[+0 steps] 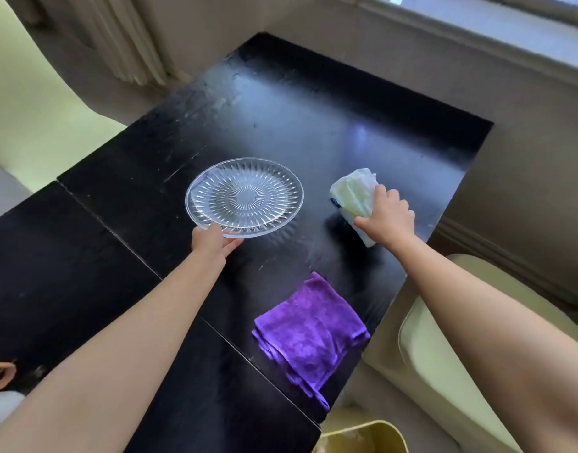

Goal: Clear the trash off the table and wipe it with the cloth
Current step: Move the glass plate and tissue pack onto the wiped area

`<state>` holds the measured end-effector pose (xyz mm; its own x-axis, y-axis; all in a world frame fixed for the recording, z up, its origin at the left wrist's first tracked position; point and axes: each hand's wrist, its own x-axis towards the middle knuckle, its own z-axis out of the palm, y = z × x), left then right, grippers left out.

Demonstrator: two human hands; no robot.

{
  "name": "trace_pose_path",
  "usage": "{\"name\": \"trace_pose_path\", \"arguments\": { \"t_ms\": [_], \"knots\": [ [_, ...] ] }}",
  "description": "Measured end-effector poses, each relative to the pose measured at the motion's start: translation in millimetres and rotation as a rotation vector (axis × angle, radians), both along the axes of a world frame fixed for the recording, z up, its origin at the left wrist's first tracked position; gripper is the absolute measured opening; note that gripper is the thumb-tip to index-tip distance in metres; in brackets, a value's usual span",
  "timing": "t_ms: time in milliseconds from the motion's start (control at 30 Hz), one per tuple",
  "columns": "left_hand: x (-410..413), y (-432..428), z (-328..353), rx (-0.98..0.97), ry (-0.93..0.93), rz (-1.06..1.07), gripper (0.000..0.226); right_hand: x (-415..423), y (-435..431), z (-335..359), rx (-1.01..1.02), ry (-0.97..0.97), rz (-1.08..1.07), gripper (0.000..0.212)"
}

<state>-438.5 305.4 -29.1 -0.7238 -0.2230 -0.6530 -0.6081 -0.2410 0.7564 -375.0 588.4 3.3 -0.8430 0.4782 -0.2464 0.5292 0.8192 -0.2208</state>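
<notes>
A clear cut-glass plate (245,197) rests on the black table (330,125), and my left hand (211,241) grips its near rim. My right hand (387,215) is closed on a crumpled pale green and white wrapper (353,192) near the table's right edge. A folded purple cloth (309,331) lies on the near right part of the table, untouched by either hand.
A yellowish bin (363,436) stands on the floor just below the table's near right corner. Pale green chairs stand at the left (26,103) and right (444,354). An orange-rimmed object (1,376) sits at the far left edge. A window sill (477,34) runs behind.
</notes>
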Motion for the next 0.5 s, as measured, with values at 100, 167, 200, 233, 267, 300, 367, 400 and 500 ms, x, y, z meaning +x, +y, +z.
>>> {"name": "trace_pose_path", "arguments": {
  "t_ms": [100,167,200,233,267,300,367,400,500],
  "knots": [
    [42,-41,6,-0.065,0.019,0.007,0.033,-11,-33,11,-0.059,0.033,0.062,0.065],
    [78,-70,10,-0.11,0.007,0.034,0.023,-17,-57,15,-0.111,0.046,0.099,0.065],
    [97,-84,13,-0.119,-0.004,0.042,0.022,-19,-71,17,-0.134,0.055,0.121,0.065],
    [115,-98,16,-0.123,-0.018,0.053,0.023,-21,-86,19,-0.15,0.055,0.149,0.064],
    [131,-109,19,-0.124,-0.029,0.068,0.024,-23,-99,21,-0.162,0.06,0.185,0.064],
    [148,-120,20,-0.123,-0.035,0.083,0.024,-23,-112,22,-0.164,0.055,0.227,0.065],
    [182,-142,23,-0.139,-0.074,0.094,0.027,-20,-138,16,-0.168,0.041,0.287,0.067],
    [193,-145,22,-0.141,-0.098,0.087,0.029,-19,-146,14,-0.175,0.043,0.286,0.067],
    [252,-191,25,-0.117,-0.124,0.212,0.031,-8,-227,13,-0.207,0.008,0.485,0.067]
  ]
}}
